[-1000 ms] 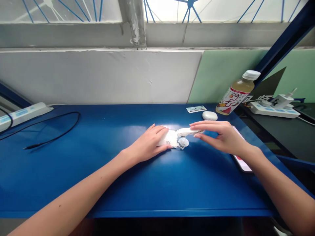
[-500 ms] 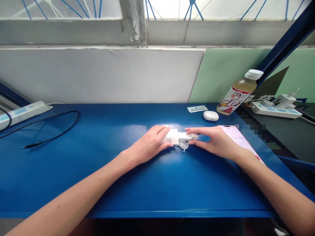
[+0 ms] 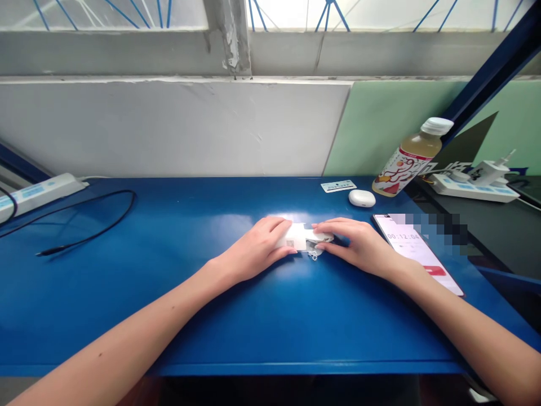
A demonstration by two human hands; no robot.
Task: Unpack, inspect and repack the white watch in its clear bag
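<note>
On the blue desk (image 3: 253, 327), a capped bottle (image 3: 406, 166) holds pale yellow liquid, seen above its label. Both forearms reach in from the lower corners. The left hand (image 3: 264, 243) lies palm down, fingers over and thumb along the near edge of a white box (image 3: 298, 237), gripping it. The right hand (image 3: 357, 242) pinches a slim white piece (image 3: 320, 236), a narrow gap between fingertips and thumb. That piece meets the box's right end; whether it enters is unclear. A clear bit (image 3: 313, 255) sits just beside the right thumb.
</note>
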